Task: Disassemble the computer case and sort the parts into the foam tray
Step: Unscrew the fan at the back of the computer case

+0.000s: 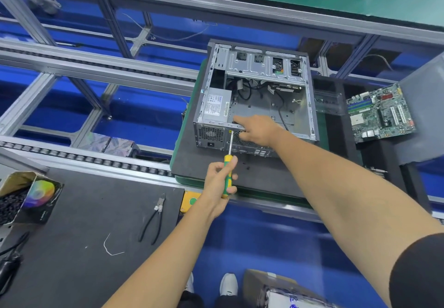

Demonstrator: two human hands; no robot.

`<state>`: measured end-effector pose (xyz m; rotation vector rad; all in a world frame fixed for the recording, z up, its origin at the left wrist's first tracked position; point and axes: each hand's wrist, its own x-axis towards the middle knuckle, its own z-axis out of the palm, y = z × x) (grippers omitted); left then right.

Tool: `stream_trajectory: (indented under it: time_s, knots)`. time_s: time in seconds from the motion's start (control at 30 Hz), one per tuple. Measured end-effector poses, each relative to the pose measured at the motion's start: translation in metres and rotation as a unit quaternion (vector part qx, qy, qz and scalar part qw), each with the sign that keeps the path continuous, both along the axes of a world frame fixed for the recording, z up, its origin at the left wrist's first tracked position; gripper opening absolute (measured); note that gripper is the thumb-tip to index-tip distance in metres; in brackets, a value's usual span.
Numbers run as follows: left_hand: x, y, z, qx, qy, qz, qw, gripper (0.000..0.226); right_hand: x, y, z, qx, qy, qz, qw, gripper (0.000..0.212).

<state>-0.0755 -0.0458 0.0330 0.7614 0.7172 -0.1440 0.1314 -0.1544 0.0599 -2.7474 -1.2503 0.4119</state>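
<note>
**Screwdriver set against rear of opened computer case**

Seen from above, looking down over both forearms. Near the middle, an open computer case (257, 96), lying on its side on a dark foam pad (199, 163) atop the surface, side panel off, bare metal interior exposed. Inside, at the near left corner, a grey power supply (215, 107) with a printed label; loose black cables (252, 89) trailing across the case floor; a drive cage (264, 64) along the far edge.

Left hand (222, 181) curled around the green and yellow handle of a screwdriver (228, 163), shaft angled up, tip touching the rear edge of the case beside the power supply. Right hand (258, 129) resting on the same rear edge, index finger stretched toward the tip, remaining fingers curled over the metal rim; whether gripping the rim or merely steadying, impossible to tell.

To the right of the case, well apart, a green motherboard (379, 113) lying flat on a dark foam tray (336, 134). To the lower left, on a dark mat (84, 247), black-handled pliers (153, 218), a bent scrap of white wire (111, 247), and an open cardboard box (26, 197) of small dark pieces. Beyond, aluminium conveyor rails (96, 67) over a blue floor. At the bottom edge, white shoes (228, 283).
</note>
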Motion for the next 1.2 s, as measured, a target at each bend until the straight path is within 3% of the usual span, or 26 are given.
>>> stream_trajectory:
  time_s: [0.17, 0.37, 0.43, 0.5, 0.57, 0.67, 0.73, 0.83, 0.93, 1.2]
  knots:
    - [-0.001, -0.007, 0.002, 0.182, 0.036, 0.051, 0.981, 0.041, 0.000, 0.000, 0.000, -0.005, -0.002, 0.000, 1.000, 0.030]
    - [-0.004, -0.019, 0.003, 0.318, 0.086, 0.063, 0.942, 0.035, 0.001, 0.000, -0.001, -0.005, -0.001, 0.002, 1.000, 0.032]
    - [-0.001, -0.021, 0.007, 0.241, 0.086, 0.059, 0.965, 0.032, 0.001, 0.000, -0.002, -0.008, -0.006, -0.002, 1.000, 0.030]
    - [0.000, -0.010, 0.012, 0.013, 0.081, 0.037, 0.996, 0.027, 0.002, 0.000, -0.003, -0.012, -0.017, -0.007, 1.000, 0.026]
    - [-0.003, 0.008, 0.012, -0.156, 0.067, -0.006, 0.986, 0.027, 0.002, 0.000, -0.004, -0.015, -0.023, -0.005, 1.000, 0.025]
    - [-0.004, 0.027, 0.012, -0.192, 0.054, -0.056, 0.978, 0.027, 0.001, 0.000, -0.003, -0.011, -0.015, -0.004, 1.000, 0.028]
    - [-0.004, 0.027, 0.016, -0.152, 0.046, -0.055, 0.986, 0.023, 0.001, 0.001, -0.001, -0.011, -0.010, -0.005, 1.000, 0.030]
    - [-0.007, 0.016, 0.012, 0.007, 0.034, -0.030, 0.999, 0.033, 0.000, 0.001, 0.000, -0.017, -0.010, -0.009, 1.000, 0.029]
    - [-0.011, 0.010, 0.008, 0.061, -0.005, 0.006, 0.998, 0.034, 0.000, 0.001, 0.000, -0.020, -0.007, -0.015, 1.000, 0.028]
    - [-0.015, -0.008, 0.010, 0.281, 0.033, 0.022, 0.959, 0.020, -0.003, 0.002, 0.002, -0.020, -0.012, -0.014, 1.000, 0.024]
